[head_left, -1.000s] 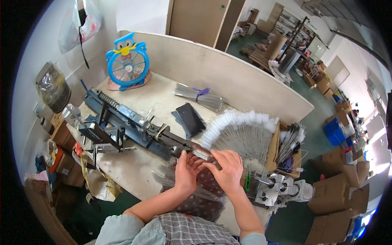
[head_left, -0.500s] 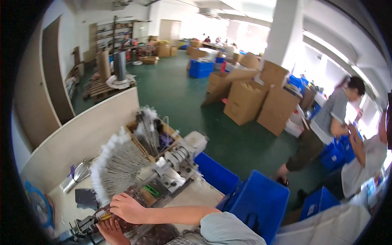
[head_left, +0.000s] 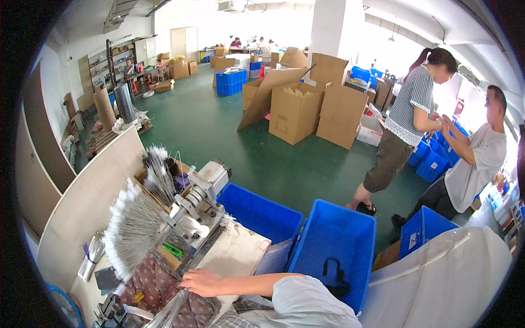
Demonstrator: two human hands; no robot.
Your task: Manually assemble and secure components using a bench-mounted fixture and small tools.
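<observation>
My right hand (head_left: 201, 282) reaches in from the right over a brown quilted cloth (head_left: 156, 273). Its fingers are curled together at the upper end of a bundle of thin metal wires (head_left: 168, 312); what they grip, if anything, is hidden. My left hand is out of sight. A fan of white-tipped wire brushes (head_left: 134, 229) spreads beyond the cloth, beside a motorised metal machine (head_left: 196, 198). On the cloth lies a small yellow piece (head_left: 138, 297). A green-handled cutter (head_left: 173, 250) sits by the machine, and a dark clamp-like device (head_left: 111, 310) stands at the lower left.
Blue plastic crates (head_left: 333, 246) stand right of the bench (head_left: 240, 251). A low board (head_left: 82, 202) borders its left side. Large cardboard boxes (head_left: 295, 112) are on the green floor farther off. Two people (head_left: 418, 117) are at the right, their hands close together. A white covered surface (head_left: 437, 273) lies nearby.
The view has swung rightward. My right hand has left the yellow piece and moved over the cloth to the wire bundle's end. My left hand has gone out of view.
</observation>
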